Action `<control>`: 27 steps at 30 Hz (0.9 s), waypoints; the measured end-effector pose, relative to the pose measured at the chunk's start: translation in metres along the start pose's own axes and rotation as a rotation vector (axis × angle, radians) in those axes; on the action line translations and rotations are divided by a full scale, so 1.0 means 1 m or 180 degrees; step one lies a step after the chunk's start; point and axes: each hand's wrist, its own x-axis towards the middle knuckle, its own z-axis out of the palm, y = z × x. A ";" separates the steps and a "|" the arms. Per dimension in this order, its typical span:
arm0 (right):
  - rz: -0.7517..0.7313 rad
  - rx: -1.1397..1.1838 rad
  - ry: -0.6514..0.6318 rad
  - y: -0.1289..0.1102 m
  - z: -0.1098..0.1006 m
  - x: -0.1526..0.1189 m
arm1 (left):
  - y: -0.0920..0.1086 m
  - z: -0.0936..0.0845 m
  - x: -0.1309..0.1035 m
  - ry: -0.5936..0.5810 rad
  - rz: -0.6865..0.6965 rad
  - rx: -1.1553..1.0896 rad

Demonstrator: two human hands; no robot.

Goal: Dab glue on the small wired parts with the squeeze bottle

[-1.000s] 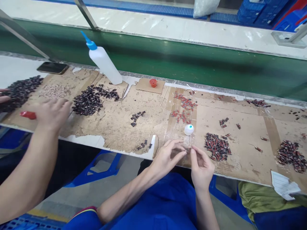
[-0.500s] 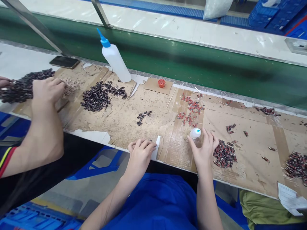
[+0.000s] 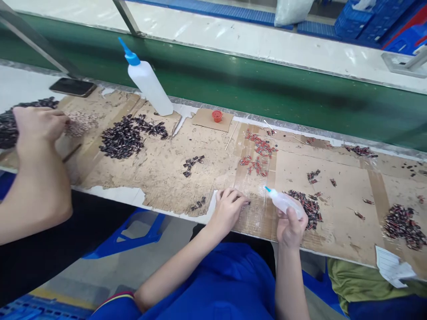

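Observation:
My right hand [image 3: 291, 226] is wrapped round a small translucent squeeze bottle [image 3: 284, 201], tilted so its blue nozzle points left. My left hand [image 3: 230, 206] rests low over the cardboard, fingers closed, with a small black part [image 3: 247, 203] at the fingertips. Just left of it lie a few loose black parts [image 3: 199, 204], and farther off a small cluster of similar ones [image 3: 192, 164]. Beyond my hands, red-and-black pieces [image 3: 262, 146] are spread on the board. A pile of dark and red pieces [image 3: 308, 209] sits right behind the squeeze bottle.
A large white bottle [image 3: 151, 89] with a blue nozzle stands at the back, near a red cup [image 3: 216, 116]. A co-worker's hand [image 3: 42, 124] is over a dark pile at left. A phone [image 3: 73, 87] lies behind it. A black pile [image 3: 122, 138] sits between us.
My left hand has moved right, uncovering the few black parts near the edge, and now has a black part at its fingertips. The squeeze bottle in my right hand has tipped over to point left.

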 end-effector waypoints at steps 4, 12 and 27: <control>0.0125 -0.0006 0.0288 0.000 -0.001 -0.002 | 0.001 0.000 0.001 0.0091 0.0025 -0.0048; -0.0338 -0.1142 0.0227 0.002 0.004 -0.011 | -0.006 0.000 -0.003 0.0097 0.0002 -0.0228; -0.0471 -0.1909 -0.0212 -0.001 0.004 -0.011 | -0.005 0.002 -0.003 0.0371 -0.0038 -0.0123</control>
